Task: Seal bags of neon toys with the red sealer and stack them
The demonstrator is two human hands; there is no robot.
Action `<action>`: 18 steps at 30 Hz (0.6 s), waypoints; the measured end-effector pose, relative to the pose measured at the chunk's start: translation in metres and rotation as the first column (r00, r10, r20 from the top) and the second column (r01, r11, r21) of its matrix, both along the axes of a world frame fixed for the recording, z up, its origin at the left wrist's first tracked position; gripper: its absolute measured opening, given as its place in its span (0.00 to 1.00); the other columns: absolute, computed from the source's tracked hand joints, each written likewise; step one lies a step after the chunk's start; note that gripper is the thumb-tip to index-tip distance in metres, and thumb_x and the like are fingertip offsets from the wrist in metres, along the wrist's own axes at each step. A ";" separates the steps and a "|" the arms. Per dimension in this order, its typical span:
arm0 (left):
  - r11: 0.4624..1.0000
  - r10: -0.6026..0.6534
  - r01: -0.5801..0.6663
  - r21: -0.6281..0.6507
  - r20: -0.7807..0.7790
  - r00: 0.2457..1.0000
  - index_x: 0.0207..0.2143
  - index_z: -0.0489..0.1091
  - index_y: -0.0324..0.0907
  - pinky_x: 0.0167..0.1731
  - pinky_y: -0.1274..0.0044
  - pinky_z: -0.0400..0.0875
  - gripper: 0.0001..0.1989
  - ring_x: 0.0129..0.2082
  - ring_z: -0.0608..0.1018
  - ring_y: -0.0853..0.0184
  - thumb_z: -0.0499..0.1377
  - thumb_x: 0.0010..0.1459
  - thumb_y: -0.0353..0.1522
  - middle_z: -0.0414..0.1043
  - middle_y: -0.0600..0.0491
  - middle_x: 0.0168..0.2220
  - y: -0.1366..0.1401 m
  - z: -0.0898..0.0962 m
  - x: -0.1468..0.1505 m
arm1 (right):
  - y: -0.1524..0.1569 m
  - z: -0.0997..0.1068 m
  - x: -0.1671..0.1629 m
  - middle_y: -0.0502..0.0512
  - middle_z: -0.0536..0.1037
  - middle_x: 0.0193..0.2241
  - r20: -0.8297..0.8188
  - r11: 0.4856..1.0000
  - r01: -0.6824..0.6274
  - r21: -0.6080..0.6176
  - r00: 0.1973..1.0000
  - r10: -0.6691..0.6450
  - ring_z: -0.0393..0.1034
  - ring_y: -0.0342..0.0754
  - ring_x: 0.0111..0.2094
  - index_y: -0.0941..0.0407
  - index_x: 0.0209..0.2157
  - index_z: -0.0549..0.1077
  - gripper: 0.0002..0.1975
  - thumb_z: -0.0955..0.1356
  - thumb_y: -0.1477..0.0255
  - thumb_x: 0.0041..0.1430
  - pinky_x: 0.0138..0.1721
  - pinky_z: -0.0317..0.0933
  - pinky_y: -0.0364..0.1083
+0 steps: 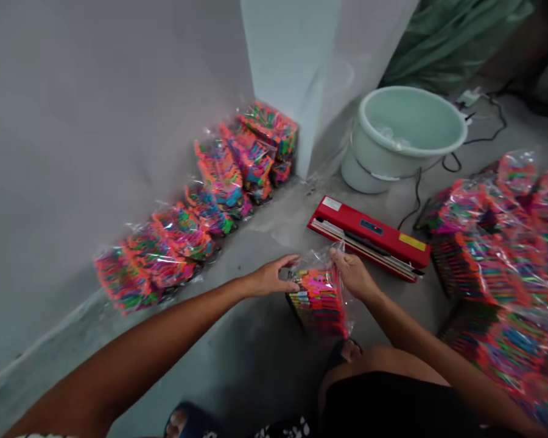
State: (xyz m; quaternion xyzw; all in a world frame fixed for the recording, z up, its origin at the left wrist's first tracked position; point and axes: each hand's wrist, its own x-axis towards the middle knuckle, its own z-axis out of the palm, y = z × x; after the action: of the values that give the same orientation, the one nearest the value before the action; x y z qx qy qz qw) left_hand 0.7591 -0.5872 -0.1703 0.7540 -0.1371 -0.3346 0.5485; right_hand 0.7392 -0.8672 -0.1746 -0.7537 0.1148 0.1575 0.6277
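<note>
Centrally, a clear bag (322, 298) packed with bright, multicoloured pieces is held low above or on the floor (251, 347) (which, I cannot tell from here). Its long axis appears to run near to far, the loose mouth pointing far. The filled part looks fairly light and firm, probably best supported along its sides; the film looks thin and slippery, best pinched at the mouth. The right hand (354, 275) nips the film at the far right corner; the left hand (269, 278) curves with thumb and fingers parted, tips against or just beside the left edge. Beyond lies a red sealer (369, 234), then a pale bucket (369, 149). Outermost, filled bags (182, 234) line the left wall (119, 121); more bags (488, 261) crowd the right.
</note>
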 end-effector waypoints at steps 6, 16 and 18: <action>0.985 -0.170 0.172 0.010 0.218 0.961 0.65 0.70 0.54 0.69 0.62 0.60 0.38 0.68 0.68 0.51 0.73 0.51 0.38 0.64 0.49 0.69 -0.055 -0.005 0.014 | -0.045 -0.029 -0.021 0.50 0.73 0.20 -0.085 0.984 0.152 0.098 0.986 -0.144 0.65 0.46 0.23 0.54 0.21 0.72 0.32 0.68 0.38 0.58 0.28 0.60 0.45; 0.833 -0.552 0.543 0.106 0.232 0.801 0.30 0.81 0.50 0.64 0.61 0.65 0.09 0.62 0.75 0.48 0.76 0.47 0.39 0.75 0.50 0.61 -0.084 0.035 0.069 | -0.082 -0.039 -0.034 0.52 0.77 0.23 -0.101 0.973 0.118 0.198 0.990 -0.099 0.68 0.47 0.26 0.56 0.24 0.76 0.32 0.67 0.40 0.60 0.30 0.62 0.44; 0.835 -0.550 0.542 0.090 0.123 0.826 0.27 0.79 0.48 0.57 0.65 0.71 0.10 0.55 0.80 0.50 0.76 0.45 0.37 0.80 0.50 0.54 -0.085 0.048 0.084 | -0.089 -0.042 -0.037 0.52 0.78 0.24 -0.126 0.965 0.114 0.237 0.988 -0.086 0.69 0.48 0.26 0.56 0.25 0.78 0.33 0.67 0.39 0.60 0.31 0.62 0.45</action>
State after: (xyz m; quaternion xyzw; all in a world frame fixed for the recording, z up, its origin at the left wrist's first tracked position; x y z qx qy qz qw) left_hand 0.8433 -0.6719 -0.1224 0.7192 -0.3773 -0.4256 0.3991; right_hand 0.7022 -0.9567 -0.2164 -0.6538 0.1686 0.1815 0.7149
